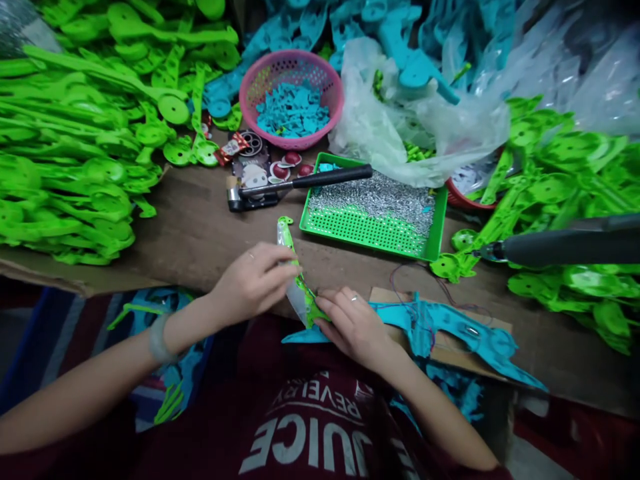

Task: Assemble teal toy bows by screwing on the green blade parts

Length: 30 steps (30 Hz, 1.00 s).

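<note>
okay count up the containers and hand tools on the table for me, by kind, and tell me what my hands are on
Pink basket: 1
Green tray: 1
Hammer: 1
Power screwdriver: 1
Total: 4
Left hand and right hand both grip one green plastic piece; a blue piece lies beside the right hand.

Left hand (255, 280) and right hand (353, 327), fingers pinched.

A small assembly workshop for plastic toys

Heaps of identical green plastic parts (75, 153) and blue plastic parts (395, 33) are piled around a worn wooden bench (200, 227); a green tray of small metal screws (375, 207), a pink basket of blue pieces (291, 100) and a hammer (300, 183) are set on it.
</note>
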Motion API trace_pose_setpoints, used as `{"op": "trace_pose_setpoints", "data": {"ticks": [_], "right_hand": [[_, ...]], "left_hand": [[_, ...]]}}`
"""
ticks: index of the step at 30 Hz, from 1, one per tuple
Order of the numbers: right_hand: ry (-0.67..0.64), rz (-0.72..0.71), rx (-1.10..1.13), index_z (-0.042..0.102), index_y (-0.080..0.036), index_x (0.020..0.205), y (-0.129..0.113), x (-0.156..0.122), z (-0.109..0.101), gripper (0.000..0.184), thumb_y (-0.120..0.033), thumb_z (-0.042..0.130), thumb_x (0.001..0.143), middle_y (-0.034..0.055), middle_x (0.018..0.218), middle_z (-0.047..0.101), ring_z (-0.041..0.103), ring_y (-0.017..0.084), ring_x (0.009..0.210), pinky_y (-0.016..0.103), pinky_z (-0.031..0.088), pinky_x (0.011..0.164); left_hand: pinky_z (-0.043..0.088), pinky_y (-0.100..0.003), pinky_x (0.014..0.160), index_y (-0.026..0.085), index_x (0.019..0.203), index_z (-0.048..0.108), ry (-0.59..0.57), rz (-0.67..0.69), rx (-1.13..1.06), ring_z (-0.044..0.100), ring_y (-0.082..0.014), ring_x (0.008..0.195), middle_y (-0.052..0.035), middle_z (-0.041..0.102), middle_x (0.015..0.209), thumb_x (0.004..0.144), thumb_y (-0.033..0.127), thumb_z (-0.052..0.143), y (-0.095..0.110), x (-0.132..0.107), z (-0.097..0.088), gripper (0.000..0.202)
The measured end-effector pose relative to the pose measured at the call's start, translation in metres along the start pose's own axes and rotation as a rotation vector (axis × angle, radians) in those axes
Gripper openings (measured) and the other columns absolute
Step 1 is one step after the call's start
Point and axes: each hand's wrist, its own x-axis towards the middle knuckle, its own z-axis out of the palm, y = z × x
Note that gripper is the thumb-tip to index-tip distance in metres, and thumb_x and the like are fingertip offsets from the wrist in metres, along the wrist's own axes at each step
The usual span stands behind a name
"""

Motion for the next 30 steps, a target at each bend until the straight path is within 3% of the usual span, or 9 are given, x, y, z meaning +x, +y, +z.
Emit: {"op": "trace_pose_setpoints", "data": {"ticks": [2,9,13,16,20,25,30], "right_hand": [[-0.001,0.021,0.032,0.061,-0.013,0.12,0.001,-0.001,-0.001,0.026,-0.026,0.05,0.101,0.0137,0.113,0.067,0.056,0.023,0.099,0.039,0.053,0.085],[-0.049,0.078,-0.021,0.062,-0.014,0.117,-0.008,0.005,-0.003,0.025,-0.026,0.049,0.101,0.012,0.113,0.067,0.054,0.024,0.096,0.038,0.052,0.08],[-0.071,0.134,-0.043,0.06,-0.015,0.123,-0.014,0.007,-0.002,0.027,-0.024,0.05,0.099,0.0114,0.114,0.066,0.052,0.025,0.099,0.04,0.051,0.081],[-0.059,0.171,-0.002,0.06,-0.016,0.123,-0.017,0.009,-0.001,0.027,-0.025,0.051,0.099,0.0109,0.114,0.066,0.053,0.025,0.1,0.04,0.051,0.082],[0.003,0.312,0.058,0.063,-0.017,0.108,-0.023,0.019,0.001,0.016,-0.025,0.053,0.099,0.0094,0.103,0.066,0.055,0.023,0.096,0.038,0.05,0.083],[0.007,0.445,-0.026,0.062,-0.017,0.091,-0.029,0.035,0.005,0.003,-0.019,0.059,0.092,0.0084,0.096,0.063,0.056,0.024,0.094,0.037,0.049,0.081],[0.048,0.501,-0.099,0.061,-0.019,0.085,-0.031,0.041,0.011,0.004,-0.018,0.063,0.088,0.007,0.092,0.063,0.057,0.024,0.092,0.036,0.048,0.079]], "left_hand": [[0.048,-0.042,0.098,0.019,0.125,0.061,-0.112,0.148,-0.009,0.059,-0.0247,0.115,-0.011,0.064,0.126,0.096,0.019,0.052,0.008,-0.004,0.004,0.03],[0.046,-0.045,0.099,0.018,0.113,0.064,-0.33,0.116,-0.089,0.053,-0.0273,0.116,-0.0107,0.061,0.124,0.098,0.029,0.053,0.006,0.005,0.002,0.022],[0.046,-0.046,0.098,0.019,0.108,0.064,-0.36,0.15,-0.125,0.053,-0.027,0.114,-0.0109,0.058,0.124,0.099,0.03,0.052,0.0,0.006,0.003,0.019],[0.045,-0.046,0.101,0.019,0.114,0.061,-0.36,0.141,-0.165,0.052,-0.0266,0.117,-0.0108,0.057,0.126,0.098,0.032,0.055,-0.003,0.005,0.005,0.022],[0.046,-0.045,0.102,0.018,0.114,0.059,-0.384,0.134,-0.197,0.054,-0.0263,0.117,-0.0107,0.057,0.126,0.097,0.034,0.058,-0.004,0.007,0.003,0.023],[0.044,-0.044,0.104,0.018,0.115,0.058,-0.401,0.131,-0.26,0.053,-0.0257,0.119,-0.01,0.057,0.127,0.092,0.033,0.068,-0.006,0.01,0.0,0.029],[0.045,-0.045,0.101,0.019,0.105,0.058,-0.423,0.154,-0.268,0.053,-0.0266,0.116,-0.0092,0.058,0.126,0.09,0.032,0.07,-0.009,0.012,0.0,0.023]]}}
